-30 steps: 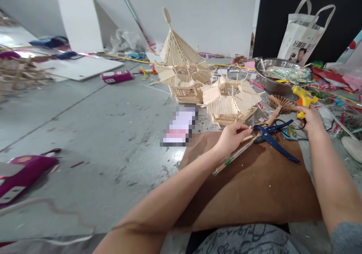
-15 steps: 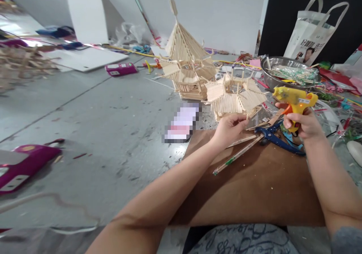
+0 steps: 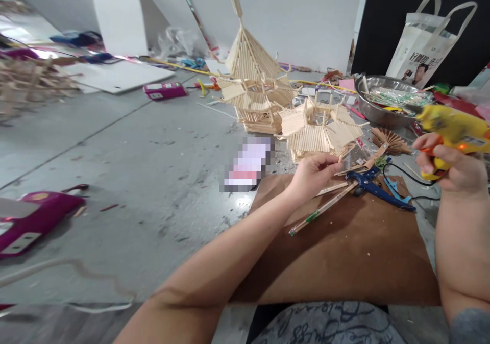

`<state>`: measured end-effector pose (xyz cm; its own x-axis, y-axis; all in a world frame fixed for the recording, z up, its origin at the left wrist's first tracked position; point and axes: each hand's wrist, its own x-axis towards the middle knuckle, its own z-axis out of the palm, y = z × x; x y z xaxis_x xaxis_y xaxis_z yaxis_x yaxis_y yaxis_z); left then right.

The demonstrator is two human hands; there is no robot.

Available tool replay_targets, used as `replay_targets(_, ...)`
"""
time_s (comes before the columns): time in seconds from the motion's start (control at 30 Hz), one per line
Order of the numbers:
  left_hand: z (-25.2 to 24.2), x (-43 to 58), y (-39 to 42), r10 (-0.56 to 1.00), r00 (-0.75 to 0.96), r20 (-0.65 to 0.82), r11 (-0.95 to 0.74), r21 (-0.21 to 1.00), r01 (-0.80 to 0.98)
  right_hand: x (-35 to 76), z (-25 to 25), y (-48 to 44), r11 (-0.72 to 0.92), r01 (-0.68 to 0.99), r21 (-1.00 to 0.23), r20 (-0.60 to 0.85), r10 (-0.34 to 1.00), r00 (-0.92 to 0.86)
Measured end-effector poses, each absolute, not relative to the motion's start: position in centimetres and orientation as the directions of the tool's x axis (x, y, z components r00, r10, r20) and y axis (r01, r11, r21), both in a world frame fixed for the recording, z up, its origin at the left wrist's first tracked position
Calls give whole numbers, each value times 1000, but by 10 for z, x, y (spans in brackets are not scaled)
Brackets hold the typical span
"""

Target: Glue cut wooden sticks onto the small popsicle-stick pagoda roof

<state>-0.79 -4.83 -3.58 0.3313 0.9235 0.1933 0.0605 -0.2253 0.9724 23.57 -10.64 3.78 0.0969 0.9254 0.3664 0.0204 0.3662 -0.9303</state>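
Observation:
My right hand [image 3: 457, 168] grips a yellow hot glue gun [image 3: 454, 122] by its handle, fingers at the orange trigger; the nozzle points left. My left hand [image 3: 316, 175] is closed in a pinch on a small wooden stick [image 3: 340, 159], of which only the tip shows. Just behind that hand stands a low stick-built pavilion [image 3: 312, 140] with a roof open in the middle. A taller stick tower [image 3: 252, 60] with a pointed roof rises behind it. Blue cutting pliers [image 3: 377, 188] lie between my hands, beside a bundle of wrapped sticks [image 3: 319, 214].
A brown board [image 3: 344, 262] lies in front of me. Left of it is a phone with a blurred screen [image 3: 248, 163]. A steel bowl [image 3: 373, 112] of packaged sticks and a white bag [image 3: 421, 50] stand at back right. Purple devices [image 3: 49, 214] sit on the left.
My right hand has carried the glue gun to the right, away from the low pavilion. A folded brown paper fan now shows there. My left hand has barely moved.

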Motion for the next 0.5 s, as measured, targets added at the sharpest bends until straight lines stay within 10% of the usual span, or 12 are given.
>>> replay_targets(0.17,-35,-11,-47,924,293,246,-286,953,99,221,28,-107,185,311,-932,216,974,70)
replay_targets(0.5,-34,-14,-46,864,282,418,-491,823,286,207,18,-103,-49,369,-928,-22,997,79)
